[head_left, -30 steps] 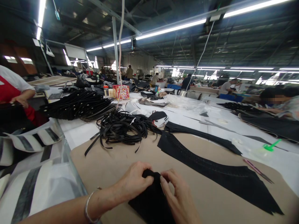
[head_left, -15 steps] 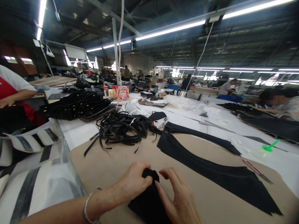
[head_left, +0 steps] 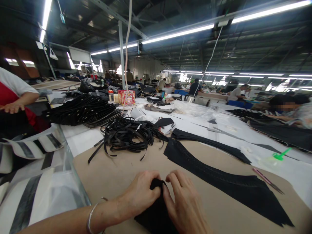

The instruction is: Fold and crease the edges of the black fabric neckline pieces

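My left hand [head_left: 142, 188] pinches the folded upper edge of a black fabric piece [head_left: 156, 216] between thumb and fingers. My right hand [head_left: 185, 200] is at the same edge, its thumb pressed to the piece and its fingers curled over close by. The lower end of the piece runs out of view at the bottom. Beyond my hands, a tangled heap of black strips [head_left: 131, 135] lies on the beige board [head_left: 102, 175]. To the right are curved black pieces [head_left: 214, 172], with stitch-like marks along one.
Small pink-handled scissors [head_left: 268, 180] lie at the board's right, near a bottle with a green nozzle [head_left: 280, 154]. A stack of black pieces [head_left: 83, 110] and a red patterned box [head_left: 126, 97] stand farther back. Co-workers are at left and right; striped material [head_left: 26, 201] is at left.
My right hand's fingers have come in nearer to its thumb at the fabric edge. My left hand keeps its pinch. The co-worker's hand at left has shifted.
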### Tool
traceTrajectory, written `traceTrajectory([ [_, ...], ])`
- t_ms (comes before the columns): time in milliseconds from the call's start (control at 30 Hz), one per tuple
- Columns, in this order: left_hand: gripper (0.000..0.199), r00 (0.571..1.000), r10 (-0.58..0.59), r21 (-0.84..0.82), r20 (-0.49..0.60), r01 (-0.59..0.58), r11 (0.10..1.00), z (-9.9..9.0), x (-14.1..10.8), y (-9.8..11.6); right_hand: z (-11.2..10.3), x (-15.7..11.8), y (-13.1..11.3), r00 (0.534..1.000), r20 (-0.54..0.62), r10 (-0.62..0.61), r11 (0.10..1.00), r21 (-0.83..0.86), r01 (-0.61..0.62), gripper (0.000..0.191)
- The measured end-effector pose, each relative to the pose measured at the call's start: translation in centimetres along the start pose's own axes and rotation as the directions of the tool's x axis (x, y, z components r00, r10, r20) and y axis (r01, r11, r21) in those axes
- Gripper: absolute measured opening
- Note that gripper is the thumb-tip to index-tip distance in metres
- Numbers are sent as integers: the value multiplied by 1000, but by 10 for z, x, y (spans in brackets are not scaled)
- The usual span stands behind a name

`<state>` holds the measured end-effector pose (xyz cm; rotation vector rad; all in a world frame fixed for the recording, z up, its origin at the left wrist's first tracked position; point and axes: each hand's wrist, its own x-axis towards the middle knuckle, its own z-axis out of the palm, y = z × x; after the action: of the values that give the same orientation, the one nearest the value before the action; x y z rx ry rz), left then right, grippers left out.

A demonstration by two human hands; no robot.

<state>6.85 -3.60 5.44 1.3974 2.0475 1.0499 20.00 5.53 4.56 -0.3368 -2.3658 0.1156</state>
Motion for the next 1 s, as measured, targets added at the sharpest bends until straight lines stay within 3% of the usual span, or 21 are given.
traceTrajectory([
  [333, 9, 1000, 14, 33, -18, -14, 999, 3, 0, -4, -4, 1, 1, 1000, 4, -17, 999, -26, 17, 15],
  [500, 20, 999, 34, 22, 6, -34, 999, 2, 0, -2, -5, 1, 4, 1000, 10, 2, 1000, 30, -2, 18],
  [633, 26, 998, 56, 19, 25, -56, 998, 1, 0, -4, -9, 2, 7, 996, 83, 30, 994, 106, -39, 20],
  [867, 27, 999, 36, 61, 9, -36, 997, 2, 3, -5, -19, 8, 12, 944, 300, 135, 933, 282, -223, 21],
  [1000, 23, 1000, 1, 34, 25, -2, 999, 0, 6, -7, -25, 9, 15, 923, 325, 208, 846, 414, -336, 23],
])
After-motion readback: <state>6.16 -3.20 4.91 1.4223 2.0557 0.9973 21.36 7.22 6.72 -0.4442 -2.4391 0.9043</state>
